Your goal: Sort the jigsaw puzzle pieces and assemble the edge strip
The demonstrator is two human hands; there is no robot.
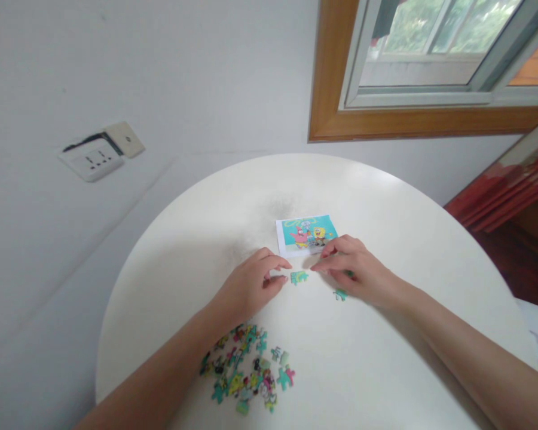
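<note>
Lying on the round white table [363, 346]: loose puzzle pieces [246, 373], the picture card [308, 234] beyond, small joined pieces [299, 277] between left hand [255, 280] and right hand [352, 269], both loosely curled, apparently gripping nothing.

A room in a home is suggested, shown by a white round table [367, 197] set close to a plain wall [183, 77]. A wood-framed window [334, 116] is seen at the far right, with greenery beyond its glass. A red patterned curtain [515, 191] is hung at the right, and a socket plate [94, 160] is fitted at the left.
</note>
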